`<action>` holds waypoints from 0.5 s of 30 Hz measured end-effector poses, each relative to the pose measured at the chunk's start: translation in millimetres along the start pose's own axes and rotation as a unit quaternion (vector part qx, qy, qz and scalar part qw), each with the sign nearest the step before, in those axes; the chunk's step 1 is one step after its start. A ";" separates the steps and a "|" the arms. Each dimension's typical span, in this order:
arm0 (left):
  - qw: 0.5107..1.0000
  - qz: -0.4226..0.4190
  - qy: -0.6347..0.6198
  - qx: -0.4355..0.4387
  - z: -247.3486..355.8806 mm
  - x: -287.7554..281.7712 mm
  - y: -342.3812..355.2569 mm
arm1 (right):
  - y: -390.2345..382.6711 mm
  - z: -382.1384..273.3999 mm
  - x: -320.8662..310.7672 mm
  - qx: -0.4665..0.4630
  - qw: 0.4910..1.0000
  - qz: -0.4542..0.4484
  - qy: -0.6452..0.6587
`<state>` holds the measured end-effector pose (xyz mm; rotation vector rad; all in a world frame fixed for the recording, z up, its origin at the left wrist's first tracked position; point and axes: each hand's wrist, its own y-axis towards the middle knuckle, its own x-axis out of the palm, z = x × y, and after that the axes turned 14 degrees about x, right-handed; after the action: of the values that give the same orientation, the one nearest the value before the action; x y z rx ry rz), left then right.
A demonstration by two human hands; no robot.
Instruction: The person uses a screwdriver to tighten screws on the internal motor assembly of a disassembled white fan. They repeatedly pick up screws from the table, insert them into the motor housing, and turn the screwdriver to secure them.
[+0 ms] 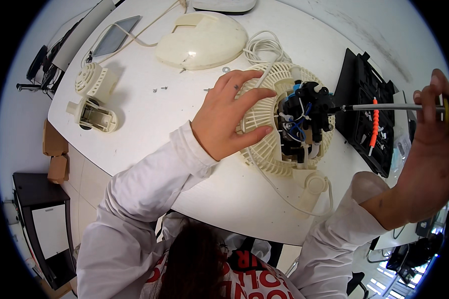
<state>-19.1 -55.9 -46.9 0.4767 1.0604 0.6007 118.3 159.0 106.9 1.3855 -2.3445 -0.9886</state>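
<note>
Cream-coloured round fan cage of ribbed plastic [262, 155] is lying on a smooth white tabletop [144, 124], right of the middle, with a black motor assembly with blue wires [318, 102] sitting exposed in its central opening. The person's left hand [227, 119] is reaching over the cage's left side, its fingers spreading apart and bending slightly; whether every fingertip is touching the ribs cannot be told. The right hand [426, 149] is holding a screwdriver with a long, straight grey shaft [384, 106], its fingers curling around it near the handle; the thumb's place cannot be told. The shaft is pointing left, its tip ending at the motor's right side. Farther right, an open black plastic tool case [356, 112] is lying near a twisted orange rod [374, 124]. On the far side, a glossy cream dome-shaped cover [204, 47] is resting beside a loosely coiled pale cable [254, 49]. At left, a slotted cream shell [90, 79] is sitting near a hollow cream bracket [101, 115].
</note>
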 end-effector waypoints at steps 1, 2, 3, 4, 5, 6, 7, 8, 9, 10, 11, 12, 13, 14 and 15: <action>1.000 0.000 0.000 0.001 -0.2 0.0 -0.1 | -0.1 0.5 0.1 -0.001 1.000 0.001 -0.001; 1.000 0.001 -0.001 0.002 -0.4 0.1 0.1 | -0.2 1.4 0.0 -0.001 1.000 0.002 -0.004; 1.000 0.000 -0.001 0.003 -0.3 0.0 0.4 | 0.1 1.8 0.2 -0.003 1.000 0.003 -0.006; 1.000 0.000 -0.001 0.003 -0.1 -0.1 0.7 | 0.2 2.2 0.8 -0.003 1.000 0.004 -0.007; 1.000 0.000 -0.001 0.003 -0.1 0.1 0.5 | -0.1 2.9 2.8 -0.003 1.000 0.005 -0.011; 1.000 0.000 0.000 0.003 -0.2 0.2 0.2 | -0.3 3.0 3.3 -0.003 1.000 0.006 -0.011; 1.000 0.000 0.001 0.003 -0.5 0.4 0.0 | -0.5 4.0 3.2 -0.004 1.000 0.005 -0.009; 1.000 0.001 0.002 0.004 -0.7 0.5 -0.3 | -1.0 5.0 3.3 -0.003 1.000 0.005 -0.007; 1.000 0.008 0.005 0.005 -1.0 1.4 -0.5 | -1.0 5.5 1.9 -0.005 1.000 0.002 0.000; 1.000 0.016 0.007 0.007 -1.4 2.7 -0.8 | -0.3 8.2 1.4 -0.005 1.000 -0.003 0.003; 1.000 0.023 0.009 0.010 -1.6 3.6 -0.4 | 0.3 9.8 -0.1 -0.008 1.000 -0.007 0.009; 1.000 0.023 0.009 0.011 -1.7 4.0 -0.1 | 1.8 12.5 -2.4 -0.008 1.000 -0.016 0.020; 1.000 0.024 0.010 0.012 -1.8 4.2 0.1 | 3.2 13.5 -4.2 -0.009 0.999 -0.029 0.036; 1.000 0.024 0.011 0.012 -1.9 4.4 0.0 | 3.9 15.5 -4.6 -0.008 0.997 -0.046 0.057; 1.000 0.016 0.009 0.009 -1.4 3.4 0.1 | 3.8 14.1 -4.2 0.001 0.989 -0.082 0.120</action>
<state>-19.2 -53.4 -49.7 0.5056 1.0777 0.6253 110.6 169.9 99.4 1.6210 -2.0850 -0.8067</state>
